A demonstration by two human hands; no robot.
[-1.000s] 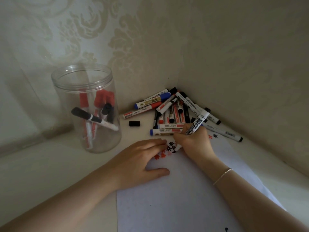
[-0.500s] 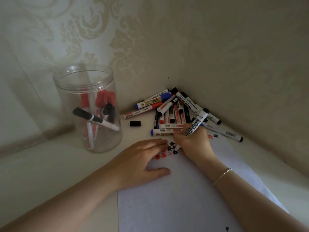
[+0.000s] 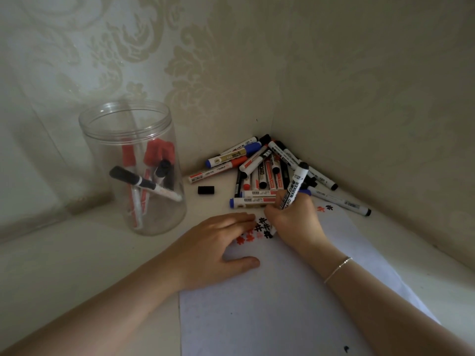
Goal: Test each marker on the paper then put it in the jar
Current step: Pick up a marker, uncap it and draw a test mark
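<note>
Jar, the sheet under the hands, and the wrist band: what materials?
Jar: looks like clear glossy plastic; the markers inside show through and the open rim has moulded thread ridges. Glass can't be ruled out.
Sheet: matte white paper, flat and thin, carrying red and black ink marks.
Bracelet: thin, silvery, glinting, probably a metal chain; links too small to tell.

The right hand [image 3: 293, 219] has tilted the marker [image 3: 295, 187] more upright, and its tip has moved a little down the paper [image 3: 282, 291], leaving 1 more black mark [image 3: 269, 235].
</note>
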